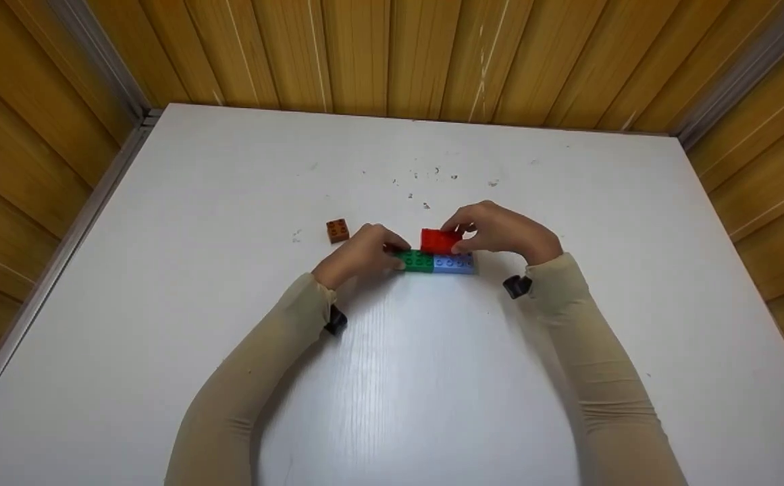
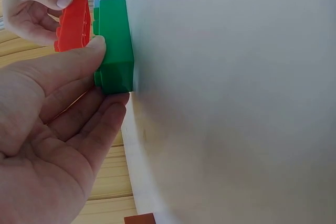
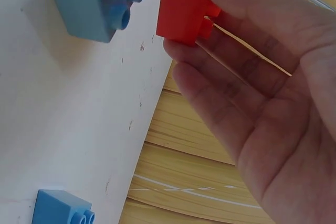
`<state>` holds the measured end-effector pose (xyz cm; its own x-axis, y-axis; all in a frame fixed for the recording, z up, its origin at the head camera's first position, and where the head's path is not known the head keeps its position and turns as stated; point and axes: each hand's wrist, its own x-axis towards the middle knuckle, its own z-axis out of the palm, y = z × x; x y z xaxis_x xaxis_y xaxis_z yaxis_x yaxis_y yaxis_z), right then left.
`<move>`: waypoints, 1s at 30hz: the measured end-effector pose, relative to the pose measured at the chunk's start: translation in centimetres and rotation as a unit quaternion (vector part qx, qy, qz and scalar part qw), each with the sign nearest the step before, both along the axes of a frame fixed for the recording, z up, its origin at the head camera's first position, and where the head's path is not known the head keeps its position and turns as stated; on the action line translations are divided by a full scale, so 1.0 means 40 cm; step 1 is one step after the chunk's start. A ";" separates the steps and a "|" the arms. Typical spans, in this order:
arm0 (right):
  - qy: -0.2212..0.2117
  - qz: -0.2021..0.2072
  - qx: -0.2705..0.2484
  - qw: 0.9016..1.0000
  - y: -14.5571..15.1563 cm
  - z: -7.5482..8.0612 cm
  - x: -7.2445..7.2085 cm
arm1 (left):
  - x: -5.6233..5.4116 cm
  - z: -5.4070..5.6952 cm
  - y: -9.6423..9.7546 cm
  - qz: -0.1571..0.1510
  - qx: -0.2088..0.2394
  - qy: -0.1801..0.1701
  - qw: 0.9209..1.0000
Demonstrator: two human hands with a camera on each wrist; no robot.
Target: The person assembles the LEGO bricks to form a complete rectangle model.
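Observation:
On the table a green toy brick point(image 1: 419, 262) and a light blue brick point(image 1: 454, 264) lie end to end in a row. My left hand point(image 1: 367, 251) grips the green brick at its left end, thumb point(image 2: 97, 45) on the near side and fingers round the end. Just above the row, my right hand point(image 1: 503, 233) pinches a red brick point(image 1: 437, 240) between thumb and fingers. A gap shows between the red brick point(image 3: 181, 9) and the studs of the blue brick point(image 3: 84, 6) in the right wrist view.
A brown-orange brick point(image 1: 337, 231) with studs up stands behind and left of my left hand. Another blue brick point(image 3: 60, 208) shows at the lower left of the right wrist view. The white table point(image 1: 378, 405) meets wooden panel walls point(image 1: 419, 61).

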<state>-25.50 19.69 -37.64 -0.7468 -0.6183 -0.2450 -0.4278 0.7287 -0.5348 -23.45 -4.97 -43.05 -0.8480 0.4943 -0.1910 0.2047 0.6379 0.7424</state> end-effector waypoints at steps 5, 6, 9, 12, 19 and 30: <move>-0.005 0.021 -0.005 1.000 -0.008 -0.001 0.010 | -0.001 -0.001 0.000 0.006 -0.003 -0.005 1.000; -0.006 0.025 -0.006 1.000 -0.009 -0.001 0.012 | 0.000 -0.001 0.001 0.007 -0.003 -0.006 1.000; -0.005 0.032 -0.007 0.999 -0.012 -0.003 0.016 | 0.000 -0.001 0.000 0.009 -0.002 -0.010 1.000; -0.005 0.034 -0.007 0.999 -0.012 -0.005 0.018 | 0.000 0.000 0.000 0.008 -0.001 -0.009 1.000; 0.010 0.047 -0.009 0.999 -0.014 -0.015 0.019 | -0.002 0.002 0.000 0.001 0.001 -0.003 1.000; 0.016 0.036 0.002 0.999 -0.023 -0.020 0.026 | -0.005 -0.001 -0.002 -0.014 0.007 0.010 1.000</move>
